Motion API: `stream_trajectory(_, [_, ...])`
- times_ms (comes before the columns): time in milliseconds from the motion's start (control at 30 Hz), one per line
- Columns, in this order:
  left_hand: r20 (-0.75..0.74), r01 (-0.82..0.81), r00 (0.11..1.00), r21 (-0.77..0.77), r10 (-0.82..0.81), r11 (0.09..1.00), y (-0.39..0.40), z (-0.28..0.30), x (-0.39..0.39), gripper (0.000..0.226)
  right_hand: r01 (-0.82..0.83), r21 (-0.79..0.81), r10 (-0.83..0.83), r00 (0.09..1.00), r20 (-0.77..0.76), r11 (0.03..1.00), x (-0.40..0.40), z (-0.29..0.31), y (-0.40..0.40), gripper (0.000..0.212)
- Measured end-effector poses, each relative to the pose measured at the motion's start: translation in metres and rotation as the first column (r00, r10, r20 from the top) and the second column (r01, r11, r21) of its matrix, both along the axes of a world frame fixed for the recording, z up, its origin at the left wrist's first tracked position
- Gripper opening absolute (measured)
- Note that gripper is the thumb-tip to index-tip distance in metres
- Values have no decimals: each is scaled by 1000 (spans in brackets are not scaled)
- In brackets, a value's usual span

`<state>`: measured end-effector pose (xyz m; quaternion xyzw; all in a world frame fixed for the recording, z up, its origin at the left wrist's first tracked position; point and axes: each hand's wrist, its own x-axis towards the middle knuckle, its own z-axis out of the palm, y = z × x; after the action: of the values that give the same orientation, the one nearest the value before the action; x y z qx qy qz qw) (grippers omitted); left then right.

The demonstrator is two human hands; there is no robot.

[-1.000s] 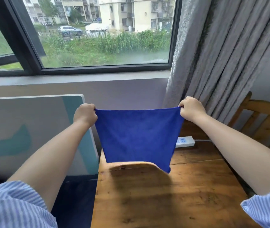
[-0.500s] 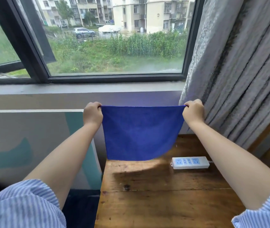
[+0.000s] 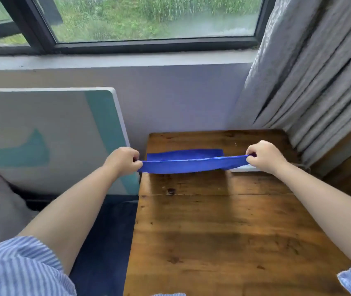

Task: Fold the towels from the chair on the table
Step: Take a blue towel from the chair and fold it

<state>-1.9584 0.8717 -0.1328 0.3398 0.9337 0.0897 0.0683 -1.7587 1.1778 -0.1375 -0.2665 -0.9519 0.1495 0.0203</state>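
A blue towel [image 3: 191, 162] stretches between my two hands over the far part of the wooden table [image 3: 223, 231]. Its far edge lies on the tabletop while the near edge is held just above it. My left hand [image 3: 123, 160] pinches the towel's left corner at the table's left edge. My right hand [image 3: 264, 157] pinches the right corner. The chair with other towels is out of view.
A white power strip [image 3: 245, 167] lies on the table, mostly hidden under the towel's right end. Grey curtains [image 3: 309, 71] hang at the right, a white and teal board [image 3: 52, 135] leans against the wall at the left. The window sill runs behind the table.
Both hands have come down and the towel, which hung upright in the air, now lies low and nearly flat over the table's far part. The view has tilted down.
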Motion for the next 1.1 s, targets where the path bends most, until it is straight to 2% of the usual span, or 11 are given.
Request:
stream_trajectory(67, [121,63,992,-148,-45,987,-13,-20,15,30,-72,-65,85,971,223,995,18,-20,-13,18])
stream_trajectory(200, [384,212,922,-410,-43,887,-31,-58,47,14,-156,-162,217,841,495,974,51,-58,-44,15])
stream_trajectory(333, [544,386,838,-542,-38,747,-51,-103,79,9,-187,-225,288,734,615,956,87,-103,-75,13])
stream_trajectory(467, [595,416,803,-517,-35,748,-74,-138,102,7,-161,-264,300,687,662,951,112,-133,-92,10])
stream_trajectory(600, [652,328,757,-437,44,837,-94,-160,110,20,-114,-304,297,682,668,946,125,-149,-104,28])
stream_trajectory(733, [750,157,630,-375,200,914,-103,-167,108,26,-9,-367,283,653,702,930,125,-157,-114,22])
stream_trajectory(867, [841,38,441,-365,312,930,-108,-170,110,36,201,-494,268,640,720,846,122,-158,-116,32])
stream_trajectory(1000, [860,15,294,-441,418,897,-112,-177,109,28,364,-576,277,613,740,732,119,-156,-108,36])
stream_trajectory(1033, [860,2,275,-447,429,894,-111,-179,104,24,384,-601,276,631,725,701,115,-157,-103,36])
stream_trajectory(1100, [873,-66,241,-422,425,904,-109,-177,95,22,396,-652,216,725,655,647,108,-156,-95,38])
